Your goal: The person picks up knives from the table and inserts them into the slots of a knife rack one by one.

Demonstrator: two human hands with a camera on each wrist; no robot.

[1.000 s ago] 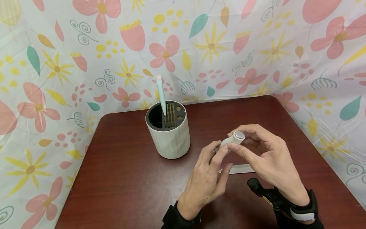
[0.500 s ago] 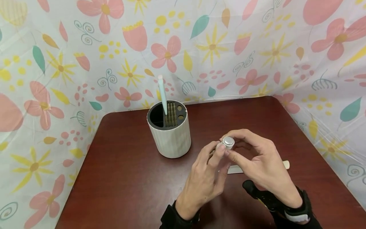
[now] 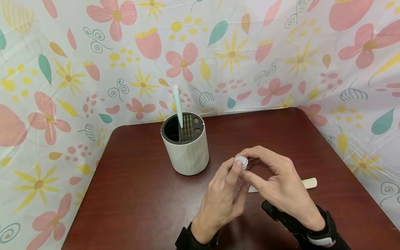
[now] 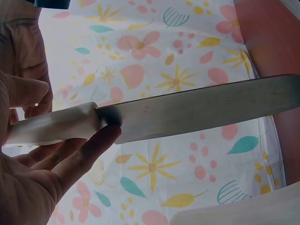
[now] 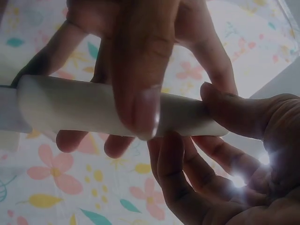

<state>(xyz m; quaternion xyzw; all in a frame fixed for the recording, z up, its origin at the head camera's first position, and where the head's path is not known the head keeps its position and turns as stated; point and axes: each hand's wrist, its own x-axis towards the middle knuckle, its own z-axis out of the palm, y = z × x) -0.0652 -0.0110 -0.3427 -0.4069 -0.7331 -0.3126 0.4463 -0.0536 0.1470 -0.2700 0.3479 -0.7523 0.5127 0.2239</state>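
Note:
Both my hands hold a knife by its pale handle (image 3: 242,162), whose round end cap faces me in the head view. The handle hides the blade there. In the left wrist view the broad steel blade (image 4: 201,110) points right, towards the red-brown table. My left hand (image 3: 218,198) grips the handle near the blade, with its thumb (image 5: 145,98) across it and fingers behind. My right hand (image 3: 278,184) pinches the handle's butt end between thumb (image 5: 239,110) and fingers.
A white ribbed knife block (image 3: 187,158) with a black slotted top stands at centre-left, a light blue stick-like handle (image 3: 178,104) upright in it. A flat pale object with a cream end (image 3: 310,183) lies behind my right hand. Floral cloth (image 3: 231,55) hangs behind the table (image 3: 134,194).
Both hands still hold the knife. Its handle end has swung left and down in the head view, and my right hand has moved left, exposing more of the cream-ended object.

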